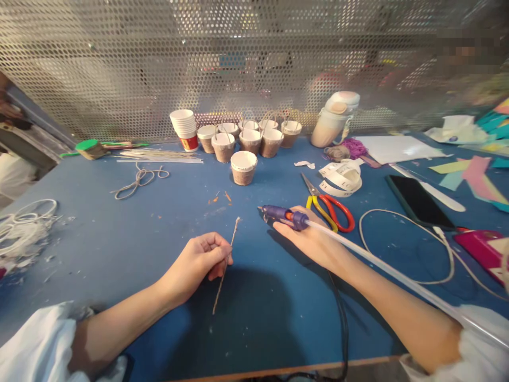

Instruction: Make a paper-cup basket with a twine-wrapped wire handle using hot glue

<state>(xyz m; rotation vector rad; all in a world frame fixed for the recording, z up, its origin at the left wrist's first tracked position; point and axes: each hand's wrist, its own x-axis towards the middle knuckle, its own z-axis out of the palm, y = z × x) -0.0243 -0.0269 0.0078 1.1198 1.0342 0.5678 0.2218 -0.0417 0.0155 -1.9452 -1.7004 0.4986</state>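
My left hand (201, 261) pinches a short length of twine (225, 265) that runs from near my fingers up and down over the blue table (119, 239). My right hand (308, 239) is wrapped round a purple glue gun (278, 214) with a long clear glue stick (382, 268) trailing back along my forearm. The gun's nozzle points left, a little right of the twine's upper end. A single twine-wrapped paper cup (244, 167) stands beyond both hands.
Several wrapped cups (250, 139) and a stack of white cups (185, 127) stand at the mesh wall. Scissors (330, 207), tape roll (344, 178), phone (417, 201), white cable (405, 249), coloured paper (473, 172), a bottle (334, 119) lie right; looped string (137, 180) left.
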